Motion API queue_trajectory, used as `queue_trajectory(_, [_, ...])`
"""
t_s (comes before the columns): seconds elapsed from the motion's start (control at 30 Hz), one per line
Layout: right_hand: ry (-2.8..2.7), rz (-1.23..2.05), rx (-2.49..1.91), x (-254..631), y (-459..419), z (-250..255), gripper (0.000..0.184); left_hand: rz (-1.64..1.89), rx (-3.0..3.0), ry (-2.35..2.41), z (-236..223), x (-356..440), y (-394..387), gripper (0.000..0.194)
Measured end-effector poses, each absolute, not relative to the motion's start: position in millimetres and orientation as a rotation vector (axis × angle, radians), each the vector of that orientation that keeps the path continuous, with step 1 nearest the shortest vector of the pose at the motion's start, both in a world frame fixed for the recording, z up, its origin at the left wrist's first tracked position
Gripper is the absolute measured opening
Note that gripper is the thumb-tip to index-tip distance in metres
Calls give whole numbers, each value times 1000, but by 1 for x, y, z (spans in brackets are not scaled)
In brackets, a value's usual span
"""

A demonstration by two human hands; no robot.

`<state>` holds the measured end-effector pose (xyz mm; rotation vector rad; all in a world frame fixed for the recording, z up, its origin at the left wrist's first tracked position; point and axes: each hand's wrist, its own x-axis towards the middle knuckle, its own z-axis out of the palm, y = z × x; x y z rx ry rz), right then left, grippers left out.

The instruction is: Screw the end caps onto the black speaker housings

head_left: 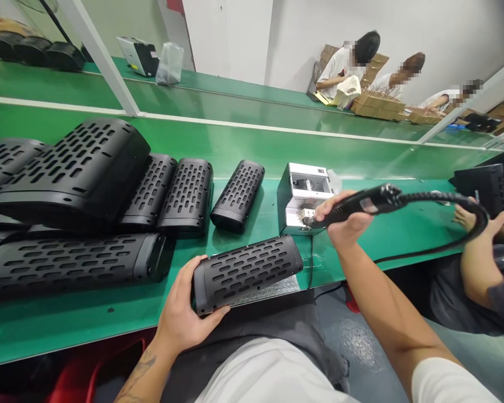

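Observation:
My left hand (189,305) grips the near end of a black slotted housing (250,274), which lies at a slant over the bench's front edge. Wrapped around a black electric screwdriver (357,204), my right hand (344,224) holds it nearly level. The tool's tip reaches the front of a white screw feeder (304,196), whose top has an open window. A thick black cable (483,218) curves from the tool's back end. Whether a screw sits on the tip is too small to tell.
Several similar black housings (185,196) are stacked and lined up on the green bench (243,246) at left. At right a co-worker's hands (485,224) hold a black box-like part (485,187). Other people sit behind the far bench near cardboard boxes (378,103). A red stool (79,375) is below.

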<state>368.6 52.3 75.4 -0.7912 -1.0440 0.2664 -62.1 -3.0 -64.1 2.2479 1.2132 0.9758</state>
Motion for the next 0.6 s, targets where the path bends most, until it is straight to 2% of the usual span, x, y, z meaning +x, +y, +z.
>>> queue_trajectory(0.13, [-900, 409, -953, 379, 66, 98, 78, 970, 2236, 1209, -64, -62, -3, 119])
queue_trajectory(0.27, [-847, 335, -956, 384, 63, 114, 75, 985, 2253, 1195, -66, -63, -2, 121])
queue_trajectory(0.6, [-868, 161, -842, 372, 38, 90, 86, 990, 2275, 1182, -65, -62, -2, 120])
